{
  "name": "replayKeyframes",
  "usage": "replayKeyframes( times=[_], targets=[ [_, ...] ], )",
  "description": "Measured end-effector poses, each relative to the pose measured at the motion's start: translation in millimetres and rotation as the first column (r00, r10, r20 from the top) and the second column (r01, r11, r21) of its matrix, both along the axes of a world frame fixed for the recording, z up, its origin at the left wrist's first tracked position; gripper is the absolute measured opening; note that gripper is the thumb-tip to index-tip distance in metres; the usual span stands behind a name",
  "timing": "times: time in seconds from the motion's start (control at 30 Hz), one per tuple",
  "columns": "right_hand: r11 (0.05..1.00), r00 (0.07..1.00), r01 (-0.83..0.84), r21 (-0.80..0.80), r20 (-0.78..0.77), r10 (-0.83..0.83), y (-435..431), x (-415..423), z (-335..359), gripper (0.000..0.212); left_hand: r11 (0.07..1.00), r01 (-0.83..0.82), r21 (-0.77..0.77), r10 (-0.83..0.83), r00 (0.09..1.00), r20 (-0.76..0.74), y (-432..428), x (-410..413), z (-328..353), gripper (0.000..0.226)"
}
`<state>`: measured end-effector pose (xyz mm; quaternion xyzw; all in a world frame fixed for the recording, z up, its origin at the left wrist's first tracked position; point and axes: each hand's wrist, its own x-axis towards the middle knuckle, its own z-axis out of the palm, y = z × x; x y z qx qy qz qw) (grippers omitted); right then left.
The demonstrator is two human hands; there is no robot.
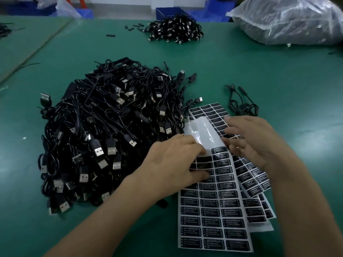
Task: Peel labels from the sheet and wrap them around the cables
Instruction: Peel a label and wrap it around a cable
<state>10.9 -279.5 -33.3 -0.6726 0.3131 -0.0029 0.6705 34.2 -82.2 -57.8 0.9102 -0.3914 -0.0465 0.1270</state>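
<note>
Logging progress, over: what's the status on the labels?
Left hand pressing top label sheet; right hand at its curled-back strip, grip unclear. No cable in hand. Cable pile crowds the sheet's left edge.

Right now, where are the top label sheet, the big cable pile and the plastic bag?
top label sheet [213, 210]: head view, printed middle.
big cable pile [104, 130]: head view, heap centre.
plastic bag [289, 21]: head view, top.

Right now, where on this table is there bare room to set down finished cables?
Bare green mat lies right of the label sheets and the loose cables, short of the plastic bag; more between the big USB cable pile and the small far pile. Crowded where the sheets meet the big pile.
</note>
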Motion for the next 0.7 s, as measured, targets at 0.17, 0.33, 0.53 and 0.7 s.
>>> replayKeyframes(
  times=[0.17, 0.33, 0.53, 0.7],
  targets=[
    [0.949, 0.956, -0.290, -0.123, -0.091, 0.280, -6, -11, -3, 0.017, 0.997, -0.062, -0.041, 0.060, 0.997, -0.039, 2, 3, 0, 0.061],
    [0.917, 0.922, -0.384, -0.107, -0.089, 0.376, -8, -21, -7, 0.029, 0.986, -0.139, -0.089, 0.128, 0.985, -0.113, 2, 3, 1, 0.060],
    [0.902, 0.902, -0.431, -0.030, -0.027, 0.430, -5, -19, -9, 0.029, 0.948, -0.247, -0.200, 0.228, 0.967, -0.116, -13, -13, -6, 0.045],
    [0.886, 0.886, -0.464, 0.012, 0.016, 0.464, -4, -21, -13, 0.019, 0.884, -0.347, -0.313, 0.299, 0.935, -0.192, -20, -22, -13, 0.036]
  ],
)
